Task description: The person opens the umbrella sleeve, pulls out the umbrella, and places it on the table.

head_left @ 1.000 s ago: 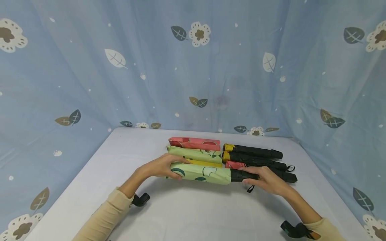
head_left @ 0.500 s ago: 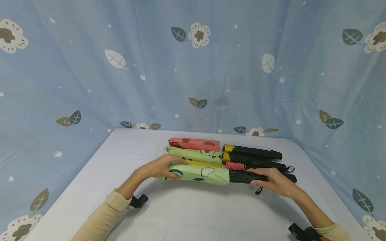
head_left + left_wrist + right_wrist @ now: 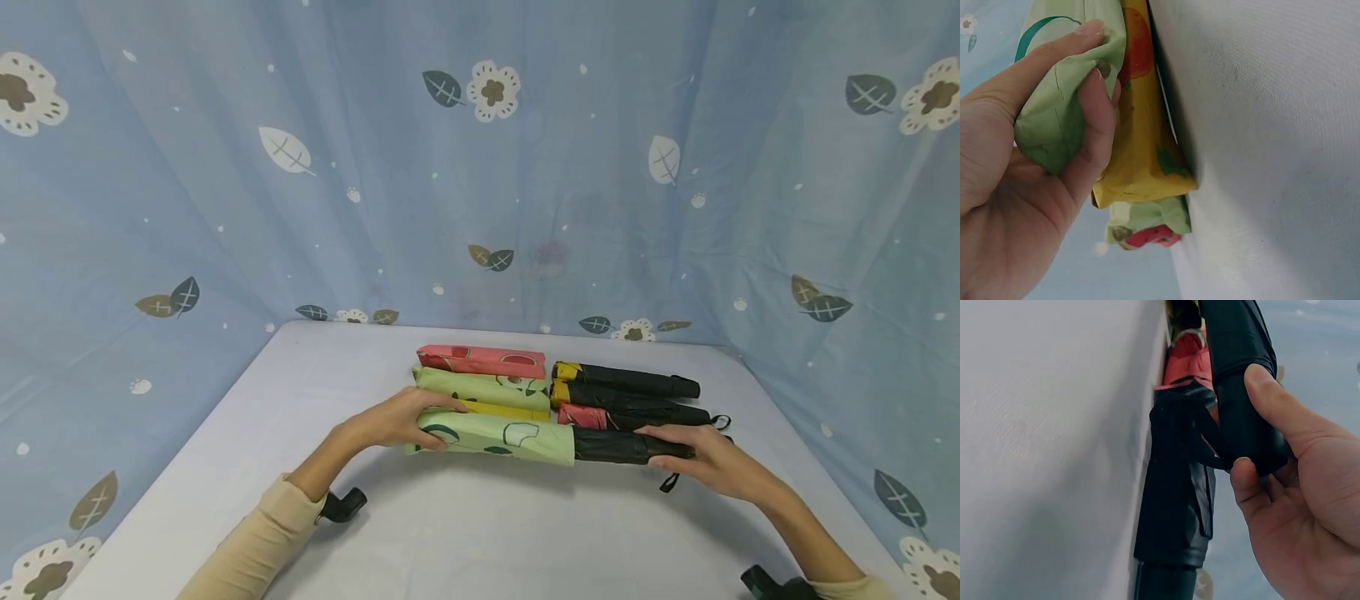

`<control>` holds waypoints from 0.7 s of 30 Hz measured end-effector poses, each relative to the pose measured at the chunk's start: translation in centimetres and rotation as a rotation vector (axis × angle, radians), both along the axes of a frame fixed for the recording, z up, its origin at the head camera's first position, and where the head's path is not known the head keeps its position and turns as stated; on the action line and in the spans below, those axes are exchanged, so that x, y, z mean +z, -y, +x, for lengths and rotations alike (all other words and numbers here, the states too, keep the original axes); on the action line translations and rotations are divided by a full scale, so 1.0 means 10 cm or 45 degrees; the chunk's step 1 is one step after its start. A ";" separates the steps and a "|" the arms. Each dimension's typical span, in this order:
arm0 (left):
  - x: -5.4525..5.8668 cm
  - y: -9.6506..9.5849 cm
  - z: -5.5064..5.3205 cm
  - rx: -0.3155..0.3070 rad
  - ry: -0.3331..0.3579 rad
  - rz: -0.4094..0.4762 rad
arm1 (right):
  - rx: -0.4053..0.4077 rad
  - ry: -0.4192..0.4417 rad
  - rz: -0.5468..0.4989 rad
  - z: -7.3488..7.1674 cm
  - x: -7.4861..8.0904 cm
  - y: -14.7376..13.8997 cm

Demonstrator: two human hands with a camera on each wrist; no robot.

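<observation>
My left hand (image 3: 401, 421) grips the left end of a light green avocado-print umbrella sleeve (image 3: 491, 435). Thumb and fingers pinch its fabric corner in the left wrist view. A folded black umbrella (image 3: 607, 446) sticks out of the sleeve's right end. With my right hand (image 3: 708, 458) I hold that umbrella by its outer end, a black wrist strap (image 3: 670, 482) hanging below. In the right wrist view the thumb lies along the umbrella (image 3: 1241, 412). Behind the held sleeve lies a yellow sleeve (image 3: 1138, 156), mostly hidden in the head view.
Farther back lie a second green sleeve (image 3: 480, 387) and a red watermelon-print sleeve (image 3: 480, 360). To their right are folded black umbrellas, two with yellow ends (image 3: 626, 379) and one with a red end (image 3: 583, 417). A white-covered table (image 3: 480, 533) meets a blue patterned curtain (image 3: 480, 167).
My right hand has moved right, drawing more of the black umbrella out of the green sleeve. The left hand stays nearly in place on the sleeve.
</observation>
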State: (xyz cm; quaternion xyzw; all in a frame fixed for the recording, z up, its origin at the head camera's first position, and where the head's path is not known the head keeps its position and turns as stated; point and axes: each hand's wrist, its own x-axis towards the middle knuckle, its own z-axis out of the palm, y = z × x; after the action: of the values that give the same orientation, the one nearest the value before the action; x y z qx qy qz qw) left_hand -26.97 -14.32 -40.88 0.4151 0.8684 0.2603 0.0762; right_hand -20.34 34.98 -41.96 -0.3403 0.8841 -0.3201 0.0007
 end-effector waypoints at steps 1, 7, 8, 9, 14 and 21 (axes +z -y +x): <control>0.00 0.00 0.00 -0.003 -0.001 -0.001 | -0.006 0.009 0.002 0.01 0.00 -0.01; -0.02 0.05 -0.01 -0.013 -0.009 -0.001 | -0.086 0.097 0.025 0.07 0.01 -0.12; -0.03 0.06 -0.01 -0.009 -0.014 -0.001 | -0.096 0.101 0.031 0.08 0.01 -0.14; -0.04 0.07 0.00 -0.005 -0.017 -0.004 | -0.103 0.093 0.037 0.09 0.01 -0.16; -0.04 0.09 0.01 0.022 -0.034 -0.025 | -0.152 0.025 0.080 0.13 -0.01 -0.27; -0.05 0.09 0.05 0.029 -0.036 -0.067 | -0.194 0.077 0.079 0.18 -0.03 -0.39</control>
State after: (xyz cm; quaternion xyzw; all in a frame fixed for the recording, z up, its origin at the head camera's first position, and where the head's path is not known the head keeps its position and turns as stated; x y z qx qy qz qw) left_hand -26.50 -15.24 -41.40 0.4068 0.8805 0.2325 0.0720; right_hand -18.54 38.84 -42.30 -0.2621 0.9166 -0.3017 0.0136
